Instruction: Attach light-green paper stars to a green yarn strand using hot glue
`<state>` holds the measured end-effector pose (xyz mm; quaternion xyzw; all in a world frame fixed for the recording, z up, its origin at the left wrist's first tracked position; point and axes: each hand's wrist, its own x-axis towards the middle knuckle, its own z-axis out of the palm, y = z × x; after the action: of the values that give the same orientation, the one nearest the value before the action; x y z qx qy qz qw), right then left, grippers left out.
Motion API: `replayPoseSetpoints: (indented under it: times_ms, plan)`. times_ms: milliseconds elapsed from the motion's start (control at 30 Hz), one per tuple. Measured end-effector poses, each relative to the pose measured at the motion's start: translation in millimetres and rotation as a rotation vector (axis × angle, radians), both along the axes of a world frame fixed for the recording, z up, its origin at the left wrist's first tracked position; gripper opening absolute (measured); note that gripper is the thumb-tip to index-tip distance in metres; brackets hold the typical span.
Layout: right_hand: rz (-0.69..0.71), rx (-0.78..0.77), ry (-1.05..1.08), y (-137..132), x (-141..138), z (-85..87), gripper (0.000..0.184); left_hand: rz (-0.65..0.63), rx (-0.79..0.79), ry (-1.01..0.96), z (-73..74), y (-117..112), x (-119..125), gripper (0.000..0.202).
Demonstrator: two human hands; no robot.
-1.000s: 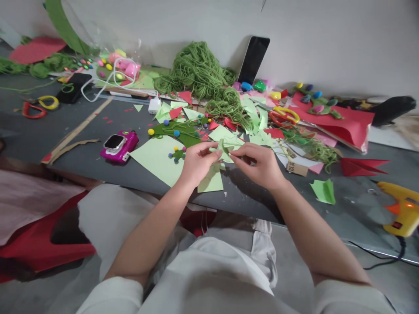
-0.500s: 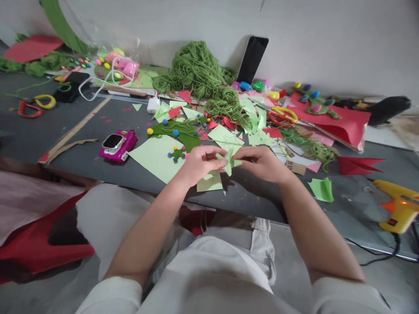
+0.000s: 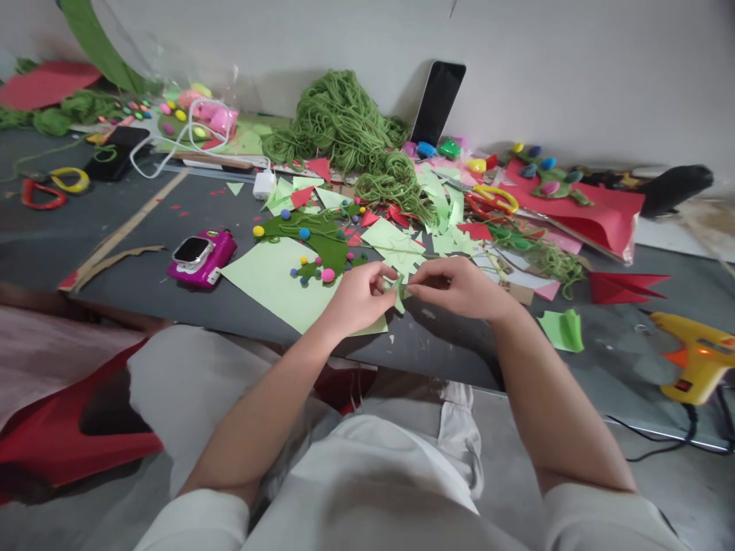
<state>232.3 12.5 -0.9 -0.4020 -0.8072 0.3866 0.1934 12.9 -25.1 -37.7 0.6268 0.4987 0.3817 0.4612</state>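
A small light green paper star [image 3: 398, 295] is pinched between the thumb and fingers of my left hand [image 3: 361, 295], just above the front of the desk. My right hand [image 3: 462, 287] is closed in a pinch at the star's right edge; its fingertips partly hide that point. Below and left of the hands lies a light green paper sheet [image 3: 269, 279], partly covered by my left hand. A small green piece with coloured pompoms [image 3: 313, 271] rests on that sheet. Behind my fingers is another light green paper with a drawn outline [image 3: 390, 241].
A heap of green yarn [image 3: 344, 115] sits at the back, near a leaning phone [image 3: 439, 99]. Scissors [image 3: 494, 200] lie among paper scraps. A yellow glue gun [image 3: 694, 356] with a lit orange light is at right, a magenta device [image 3: 200, 259] at left.
The star has turned in my fingers and now shows narrower. My left fingers are more curled around it. The whole view has shifted slightly.
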Motion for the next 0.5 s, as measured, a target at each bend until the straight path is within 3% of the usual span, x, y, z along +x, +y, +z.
replayPoseSetpoints:
  times_ms: [233,400,500]
  plan:
    - [-0.013,0.125,0.062,-7.0,-8.2,-1.0,0.015,0.122,-0.038,-0.115,-5.3,5.5,-1.6,0.035]
    - [0.006,0.164,0.063,-7.4,-10.5,-2.7,0.015,0.227,-0.115,-0.389,-1.1,6.4,1.0,0.031]
    - [-0.001,0.124,0.077,-7.1,-11.4,-2.2,0.021,0.215,-0.151,-0.501,3.4,5.6,1.4,0.03]
